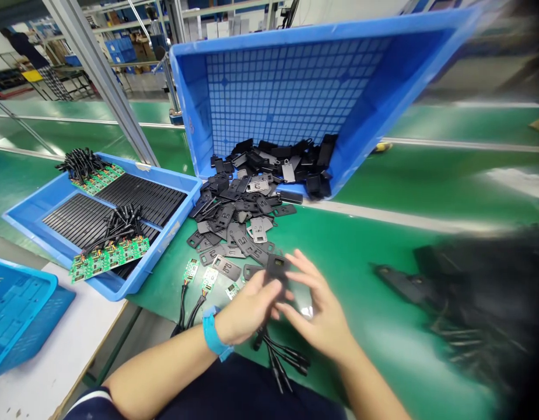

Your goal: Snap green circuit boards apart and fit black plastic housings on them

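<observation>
My left hand [247, 309], with a blue wristband [213, 333], is closed on a small black plastic case [277, 266]. My right hand [322, 318] is at the case's right side, fingers spread and curved; whether its fingertips touch the case I cannot tell. Black cables with plugs [287, 356] hang below the hands. To the left lie small green circuit boards [208, 281] with black leads. Beyond them spreads a loose pile of flat black covers [238, 233], some with their greyer side up.
A large blue crate [278, 38] lies tipped on its side behind the pile, black cases spilling from it. At left, a blue tray [164, 242] holds black strips and cabled boards. A blurred black heap [479, 291] is at right. A blue basket [24, 315] stands lower left.
</observation>
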Available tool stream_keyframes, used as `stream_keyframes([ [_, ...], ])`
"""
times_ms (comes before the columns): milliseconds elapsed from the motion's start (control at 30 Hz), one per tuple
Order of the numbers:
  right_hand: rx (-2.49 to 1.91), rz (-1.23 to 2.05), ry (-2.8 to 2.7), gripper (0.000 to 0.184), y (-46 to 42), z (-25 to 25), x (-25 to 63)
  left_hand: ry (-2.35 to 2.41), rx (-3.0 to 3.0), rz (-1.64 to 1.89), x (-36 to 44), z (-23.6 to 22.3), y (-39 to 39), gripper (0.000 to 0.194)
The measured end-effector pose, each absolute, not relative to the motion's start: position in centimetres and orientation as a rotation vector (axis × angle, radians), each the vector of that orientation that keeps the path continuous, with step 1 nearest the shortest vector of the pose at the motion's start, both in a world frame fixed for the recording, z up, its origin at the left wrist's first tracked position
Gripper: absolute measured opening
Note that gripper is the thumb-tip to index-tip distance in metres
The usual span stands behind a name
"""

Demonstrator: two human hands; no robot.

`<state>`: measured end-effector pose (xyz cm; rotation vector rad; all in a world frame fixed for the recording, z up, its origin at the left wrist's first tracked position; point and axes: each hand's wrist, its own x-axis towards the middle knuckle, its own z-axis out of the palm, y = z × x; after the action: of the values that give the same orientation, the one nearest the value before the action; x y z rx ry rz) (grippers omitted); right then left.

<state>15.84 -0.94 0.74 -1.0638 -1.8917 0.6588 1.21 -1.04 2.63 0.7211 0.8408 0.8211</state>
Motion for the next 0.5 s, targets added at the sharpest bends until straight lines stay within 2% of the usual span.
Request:
stream_keyframes([
  [100,-1.074,0.579,-1.932,0.048,-1.2,0.7,15.9,0.923,0.907,0.835,1.1,2.5,-1.3,0.039],
  [200,-1.061,0.573,-1.945,0.054,-1.7,0.3,15.8,0.974,1.01,0.853,1.0,2.3,-1.6,0.036],
  [300,-1.101,0.86,-1.686,0.059,-1.8,-0.2,15.6,1.016,1.108,0.864,1.0,2.2,-1.8,0.034],
  [400,-1.123,1.295,-1.236,0.044,-1.5,-0.2,15.3,1.073,1.292,0.86,1.1,2.1,-2.1,0.042],
  [500,-1.068,1.545,-0.953,0.03,-1.1,0.6,15.2,1.1,1.472,0.835,1.4,1.9,-2.4,0.051],
])
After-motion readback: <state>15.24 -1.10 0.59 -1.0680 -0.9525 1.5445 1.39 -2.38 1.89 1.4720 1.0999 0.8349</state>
